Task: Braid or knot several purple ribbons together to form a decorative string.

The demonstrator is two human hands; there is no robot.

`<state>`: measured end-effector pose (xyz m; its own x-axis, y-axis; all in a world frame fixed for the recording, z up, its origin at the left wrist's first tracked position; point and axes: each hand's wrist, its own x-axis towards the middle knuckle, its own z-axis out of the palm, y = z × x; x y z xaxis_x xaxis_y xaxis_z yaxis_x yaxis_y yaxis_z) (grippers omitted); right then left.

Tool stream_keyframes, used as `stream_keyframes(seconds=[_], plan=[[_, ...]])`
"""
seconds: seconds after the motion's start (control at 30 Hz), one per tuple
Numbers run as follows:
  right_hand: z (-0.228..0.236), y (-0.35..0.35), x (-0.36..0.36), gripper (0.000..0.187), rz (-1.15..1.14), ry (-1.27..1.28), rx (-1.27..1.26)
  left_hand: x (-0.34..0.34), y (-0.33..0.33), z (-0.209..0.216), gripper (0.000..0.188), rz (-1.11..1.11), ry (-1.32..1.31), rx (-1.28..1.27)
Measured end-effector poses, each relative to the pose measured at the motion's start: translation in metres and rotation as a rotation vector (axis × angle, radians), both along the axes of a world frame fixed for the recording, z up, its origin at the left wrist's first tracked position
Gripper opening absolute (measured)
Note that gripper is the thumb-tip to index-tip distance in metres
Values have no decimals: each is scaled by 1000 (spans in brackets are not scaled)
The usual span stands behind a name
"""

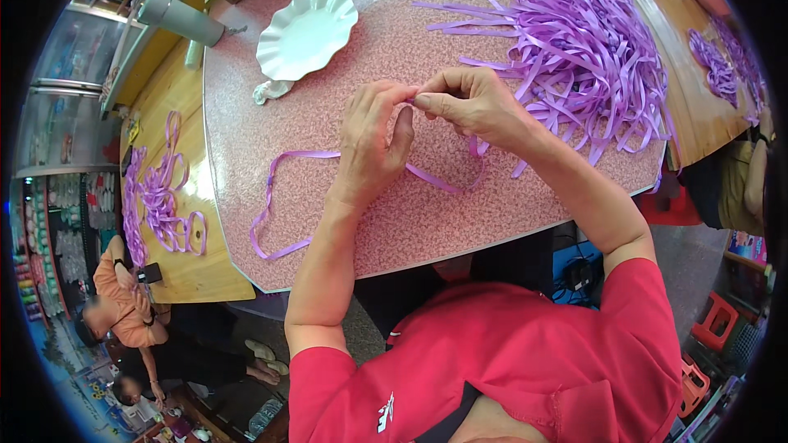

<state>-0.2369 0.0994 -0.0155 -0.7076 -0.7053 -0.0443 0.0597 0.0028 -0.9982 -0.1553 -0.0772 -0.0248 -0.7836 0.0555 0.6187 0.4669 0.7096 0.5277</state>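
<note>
Both hands meet over the pink speckled table mat [386, 238], fingertips together. My left hand [368, 139] is closed in a pinch on a narrow purple ribbon [269, 189]. Thumb and forefinger of my right hand [476, 107] pinch the same ribbon, where a small bit of purple shows between the fingertips. Whether it is knotted there is hidden by the fingers. The ribbon's loose length loops on the mat to the left and passes under my left wrist toward the right. Close by my right hand lies a large heap of purple ribbons [587, 57].
A white scalloped dish [308, 33] sits at the back left, with a crumpled white piece [272, 92] beside it. A grey bottle [180, 18] stands farther left. More purple ribbons [168, 197] lie on the wooden table at left. Another person [131, 295] is at the lower left.
</note>
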Motion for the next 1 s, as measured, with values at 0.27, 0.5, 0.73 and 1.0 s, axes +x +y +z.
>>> stream_keyframes(seconds=[0.27,0.5,0.73,1.0], plan=[[-3,-2,2,18,6,131,45,0,-4,0,18,71,94,-160],[-6,-5,5,13,-46,410,41,2,-2,-2,15,166,59,-194],[-8,-4,7,16,-17,169,25,6,-3,-3,13,96,-37,144],[-4,-4,8,15,-3,108,33,6,-3,-7,15,44,18,91]])
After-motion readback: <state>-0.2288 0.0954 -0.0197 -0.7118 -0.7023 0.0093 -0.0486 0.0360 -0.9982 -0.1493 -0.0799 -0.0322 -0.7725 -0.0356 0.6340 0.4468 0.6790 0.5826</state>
